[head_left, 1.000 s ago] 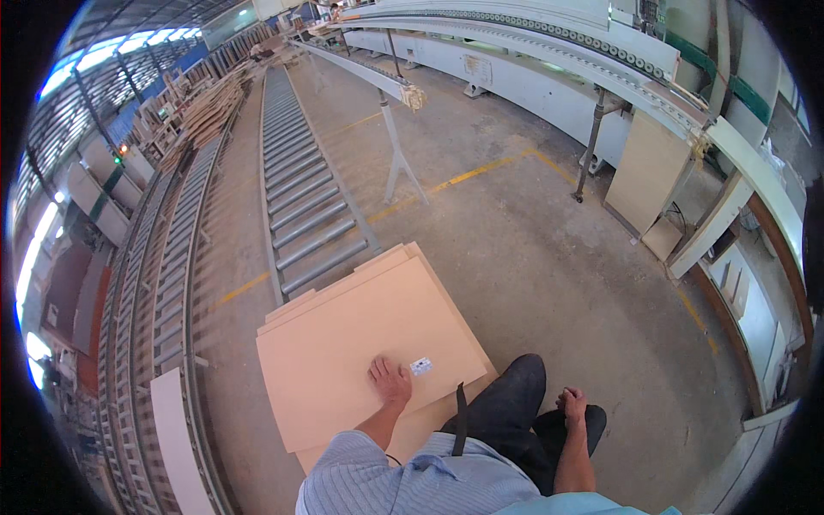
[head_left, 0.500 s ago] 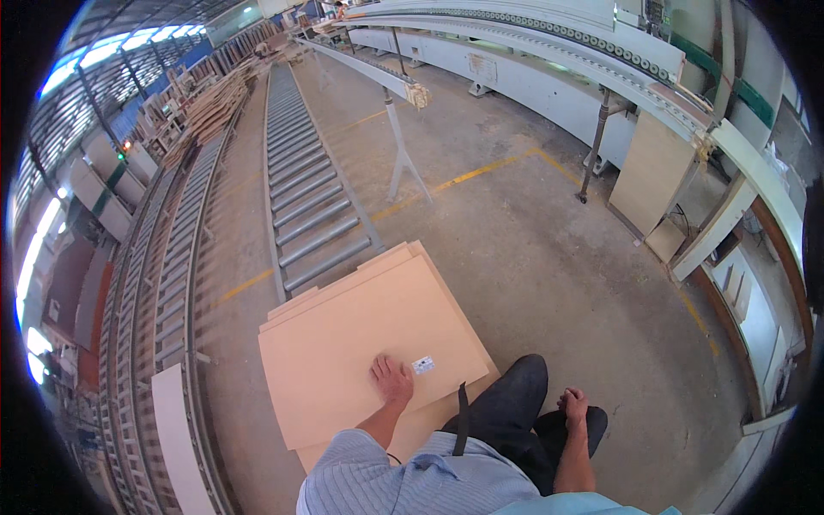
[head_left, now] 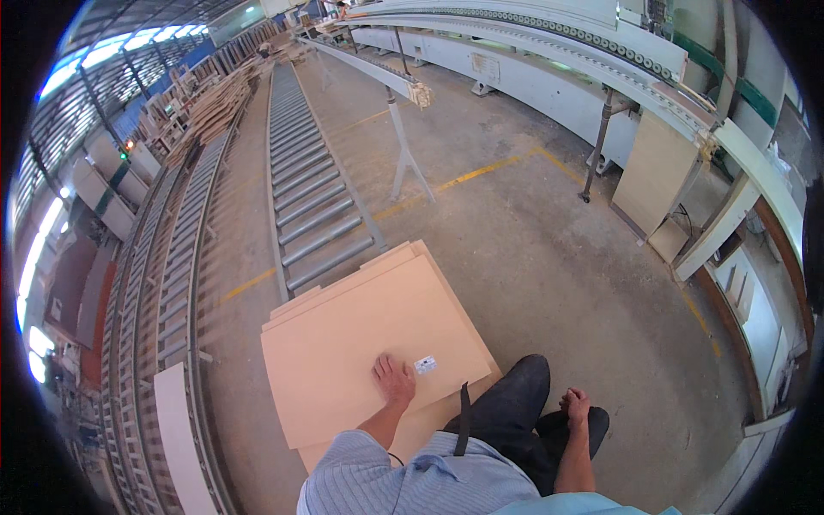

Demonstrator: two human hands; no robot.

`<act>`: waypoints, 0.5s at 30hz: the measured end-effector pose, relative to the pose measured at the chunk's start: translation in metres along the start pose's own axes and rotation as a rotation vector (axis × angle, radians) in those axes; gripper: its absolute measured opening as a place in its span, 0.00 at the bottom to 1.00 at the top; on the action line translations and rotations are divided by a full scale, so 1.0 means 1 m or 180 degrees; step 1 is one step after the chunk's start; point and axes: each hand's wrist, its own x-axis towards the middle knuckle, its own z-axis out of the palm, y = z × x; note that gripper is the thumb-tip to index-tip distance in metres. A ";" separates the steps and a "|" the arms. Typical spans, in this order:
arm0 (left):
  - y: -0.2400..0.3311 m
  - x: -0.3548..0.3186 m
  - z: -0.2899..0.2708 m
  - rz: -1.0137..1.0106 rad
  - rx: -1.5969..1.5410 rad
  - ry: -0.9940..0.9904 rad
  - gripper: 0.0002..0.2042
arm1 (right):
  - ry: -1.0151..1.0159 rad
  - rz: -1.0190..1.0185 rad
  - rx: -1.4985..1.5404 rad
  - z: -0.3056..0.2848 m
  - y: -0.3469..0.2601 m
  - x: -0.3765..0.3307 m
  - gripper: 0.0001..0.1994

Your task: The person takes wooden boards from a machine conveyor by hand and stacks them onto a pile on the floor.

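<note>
My left hand lies flat, fingers spread, on the top of a stack of tan boards. Beside its fingertips a small white printed label is stuck to the top board. The sheets in the stack are slightly offset, so several edges show along the far and right sides. My right hand hangs beside my dark-trousered knee, away from the boards. Its fingers are curled in, and nothing shows in them. A dark strap hangs down at my waist.
A roller conveyor runs away from the stack's far edge. More roller tracks lie along the left, with a pale panel on the near end. A long machine with a chain rail stands at the right, and a support leg stands mid-floor.
The view has shifted very slightly. Both hands and the boards stay as they were.
</note>
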 end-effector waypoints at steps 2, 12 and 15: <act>0.000 0.000 -0.001 -0.0012 0.0027 0.0015 0.26 | -0.0046 0.0007 0.0005 0.001 -0.001 0.000 0.11; -0.002 0.001 0.003 -0.0019 -0.0052 -0.0015 0.27 | -0.0046 0.0003 0.0105 0.000 0.001 0.002 0.12; -0.004 0.001 0.001 -0.0004 -0.0138 0.0022 0.27 | -0.0057 -0.0036 0.0057 0.003 -0.002 -0.001 0.11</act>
